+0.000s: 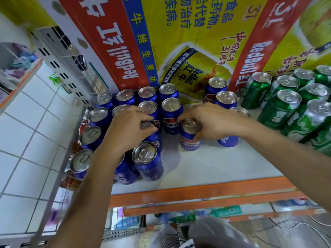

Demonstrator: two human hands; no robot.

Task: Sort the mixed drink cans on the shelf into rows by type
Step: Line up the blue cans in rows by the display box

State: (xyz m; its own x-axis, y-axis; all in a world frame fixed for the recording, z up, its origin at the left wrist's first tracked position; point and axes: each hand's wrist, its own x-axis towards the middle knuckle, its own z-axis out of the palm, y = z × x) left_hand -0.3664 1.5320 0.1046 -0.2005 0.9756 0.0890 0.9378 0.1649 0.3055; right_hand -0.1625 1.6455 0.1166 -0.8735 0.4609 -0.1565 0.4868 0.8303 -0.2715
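I saw the blue cans (100,115) mostly packed in rows at the left end of the shelf (215,167), with the green cans (286,104) grouped at the right. My right hand (209,120) gripped one blue can (189,138) by its top in the gap between them. My left hand (127,129) clutched a second blue can (148,124). I judged that the stray blue cans (226,99) beside the green ones were yet to be moved.

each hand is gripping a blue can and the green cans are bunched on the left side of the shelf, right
Not quite: the green cans are bunched on the right side of the shelf, as the head view shows. The rest holds: the left hand grips a blue can and the right hand grips a second blue can.
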